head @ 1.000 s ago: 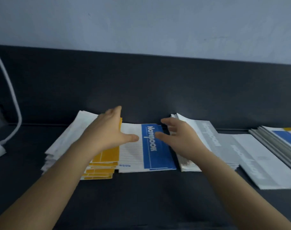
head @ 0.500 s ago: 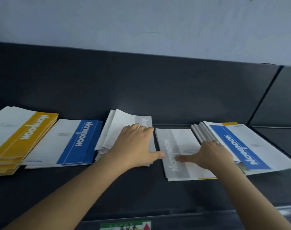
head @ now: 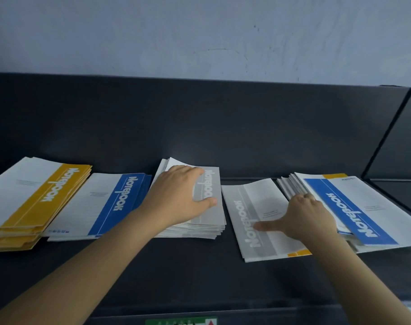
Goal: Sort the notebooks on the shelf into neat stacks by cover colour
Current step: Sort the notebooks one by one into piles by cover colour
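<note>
Head view. Four piles are seen in a row on the dark shelf: yellow stack at far left, blue stack beside it, grey stack in the middle, mixed pile with a blue cover on top at right. A loose grey notebook is laid between the last two. The left hand is laid flat on the grey stack, fingers straight, nothing grasped. The right hand has its thumb pressed on the loose notebook, fingers curled at the mixed pile's edge; a grasp cannot be told.
</note>
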`<state>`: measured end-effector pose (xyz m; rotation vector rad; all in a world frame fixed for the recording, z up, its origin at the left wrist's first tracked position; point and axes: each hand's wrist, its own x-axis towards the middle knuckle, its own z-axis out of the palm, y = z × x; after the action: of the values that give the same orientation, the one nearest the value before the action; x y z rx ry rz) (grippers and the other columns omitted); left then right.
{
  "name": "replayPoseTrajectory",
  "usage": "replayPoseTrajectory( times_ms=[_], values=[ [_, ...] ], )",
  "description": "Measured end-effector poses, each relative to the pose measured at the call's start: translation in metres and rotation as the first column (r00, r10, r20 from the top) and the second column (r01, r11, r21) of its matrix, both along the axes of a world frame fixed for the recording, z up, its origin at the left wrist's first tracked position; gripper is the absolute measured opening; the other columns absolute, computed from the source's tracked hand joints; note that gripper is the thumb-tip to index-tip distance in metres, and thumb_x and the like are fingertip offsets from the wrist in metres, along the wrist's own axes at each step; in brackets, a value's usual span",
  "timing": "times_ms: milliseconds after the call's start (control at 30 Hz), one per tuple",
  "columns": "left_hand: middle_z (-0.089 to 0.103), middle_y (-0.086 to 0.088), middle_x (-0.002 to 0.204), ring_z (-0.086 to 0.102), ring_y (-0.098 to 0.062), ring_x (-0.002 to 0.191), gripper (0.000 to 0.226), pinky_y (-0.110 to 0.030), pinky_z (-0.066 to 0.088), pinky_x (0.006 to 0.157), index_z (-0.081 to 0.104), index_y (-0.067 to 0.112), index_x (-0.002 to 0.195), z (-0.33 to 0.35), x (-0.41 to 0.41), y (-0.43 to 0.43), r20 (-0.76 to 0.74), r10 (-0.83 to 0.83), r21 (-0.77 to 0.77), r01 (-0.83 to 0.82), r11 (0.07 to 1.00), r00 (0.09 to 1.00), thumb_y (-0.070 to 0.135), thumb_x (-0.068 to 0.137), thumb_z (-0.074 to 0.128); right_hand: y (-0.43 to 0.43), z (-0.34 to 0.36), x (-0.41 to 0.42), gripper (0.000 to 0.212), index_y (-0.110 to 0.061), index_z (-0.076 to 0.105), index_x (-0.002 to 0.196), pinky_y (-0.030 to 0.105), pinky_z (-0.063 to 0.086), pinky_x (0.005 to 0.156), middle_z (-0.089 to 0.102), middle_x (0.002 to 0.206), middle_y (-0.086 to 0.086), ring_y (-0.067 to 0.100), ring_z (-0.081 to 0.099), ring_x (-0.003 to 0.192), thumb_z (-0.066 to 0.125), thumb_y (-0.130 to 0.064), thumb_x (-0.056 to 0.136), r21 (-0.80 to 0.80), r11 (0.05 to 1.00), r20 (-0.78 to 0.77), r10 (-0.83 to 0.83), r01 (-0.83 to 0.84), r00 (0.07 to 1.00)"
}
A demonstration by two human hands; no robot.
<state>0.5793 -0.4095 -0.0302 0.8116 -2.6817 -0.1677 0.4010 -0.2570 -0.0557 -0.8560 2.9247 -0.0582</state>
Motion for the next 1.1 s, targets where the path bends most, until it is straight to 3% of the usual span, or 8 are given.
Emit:
replayPoseTrajectory(
  times_ms=[167,333,467,567,700,833,1000,1100],
  values=[
    [0.05,0.014,0.139,0.043,-0.009,0.13,0.066,-0.03,0.038,0.104,0.049,0.028,0.137,0.01,0.013,-0.022,-0.176,0.03,0.212,0.008,0.977,0.984,0.059,0.081,0.065,0.008,0.031,-0.02,0.048,-0.004,0.052,0.118,0.035,0.045,0.072,0.06,0.092,0.009,0.027,0.058,0.082,0.074,-0.028,0.082,-0.473,0.868,0.36,0.033,0.152,0.932],
    [0.069,0.014,0.108,0.063,-0.004,0.104,0.049,-0.022,0.047,0.091,0.065,0.027,0.115,0.031,0.024,-0.039,-0.35,0.067,0.629,0.182,0.756,0.934,0.053,0.075,0.072,0.012,0.08,-0.005,0.006,-0.003,0.06,0.095,0.026,0.052,0.047,0.066,0.078,0.006,0.02,0.065,0.061,0.061,-0.005,0.09,-0.855,0.34,0.502,0.35,0.392,0.791],
    [0.076,0.003,0.1,0.071,-0.015,0.095,0.058,-0.032,0.051,0.096,0.064,0.021,0.113,0.039,0.031,-0.044,-0.298,-0.029,0.818,0.27,0.508,0.954,0.053,0.066,0.071,-0.038,0.066,0.025,0.023,-0.002,0.061,0.104,0.042,0.056,0.073,0.071,0.095,0.01,0.025,0.069,0.079,0.056,0.009,0.084,-0.86,0.227,0.498,0.573,0.458,0.651],
    [0.076,-0.004,0.092,0.073,-0.019,0.086,0.047,-0.029,0.054,0.087,0.058,0.016,0.121,0.029,0.032,-0.061,-0.381,0.116,0.845,0.295,0.447,0.917,0.027,0.08,0.075,-0.07,0.045,0.041,0.042,-0.005,0.057,0.118,0.04,0.057,0.069,0.069,0.103,0.01,0.029,0.068,0.088,0.058,0.012,0.079,-0.838,0.202,0.499,0.657,0.506,0.564],
    [0.075,-0.002,0.093,0.066,-0.017,0.083,0.02,-0.035,0.053,0.094,0.072,0.021,0.107,0.017,0.042,-0.093,-0.399,0.273,0.826,0.213,0.522,0.876,0.016,0.087,0.07,-0.09,0.027,0.035,0.057,-0.01,0.05,0.128,0.038,0.053,0.073,0.066,0.11,0.009,0.032,0.063,0.099,0.057,0.012,0.076,-0.755,0.05,0.5,0.69,0.654,0.524],
    [0.074,0.002,0.105,0.069,-0.016,0.1,0.029,-0.034,0.05,0.097,0.069,0.028,0.11,0.008,0.04,-0.097,-0.353,0.216,0.827,0.195,0.527,0.91,0.029,0.082,0.075,-0.102,0.017,0.039,0.057,-0.016,0.049,0.127,0.039,0.053,0.074,0.065,0.11,0.007,0.029,0.063,0.099,0.055,0.013,0.078,-0.774,0.064,0.468,0.728,0.63,0.501],
    [0.076,-0.001,0.097,0.07,-0.012,0.093,0.031,-0.019,0.048,0.082,0.068,0.023,0.109,0.014,0.038,-0.099,-0.443,0.214,0.774,0.25,0.582,0.871,0.013,0.081,0.076,-0.098,0.02,0.035,0.051,-0.03,0.048,0.124,0.038,0.053,0.071,0.065,0.108,0.001,0.027,0.064,0.095,0.059,-0.002,0.083,-0.774,-0.015,0.399,0.765,0.633,0.506],
    [0.075,0.003,0.093,0.07,-0.008,0.086,0.028,-0.017,0.048,0.072,0.068,0.023,0.105,0.013,0.039,-0.107,-0.529,0.315,0.737,0.243,0.631,0.788,0.012,0.08,0.076,-0.087,0.023,0.024,0.038,-0.031,0.06,0.12,0.036,0.05,0.07,0.068,0.103,-0.001,0.021,0.065,0.089,0.06,-0.012,0.087,-0.759,-0.039,0.479,0.642,0.65,0.599]
  ],
)
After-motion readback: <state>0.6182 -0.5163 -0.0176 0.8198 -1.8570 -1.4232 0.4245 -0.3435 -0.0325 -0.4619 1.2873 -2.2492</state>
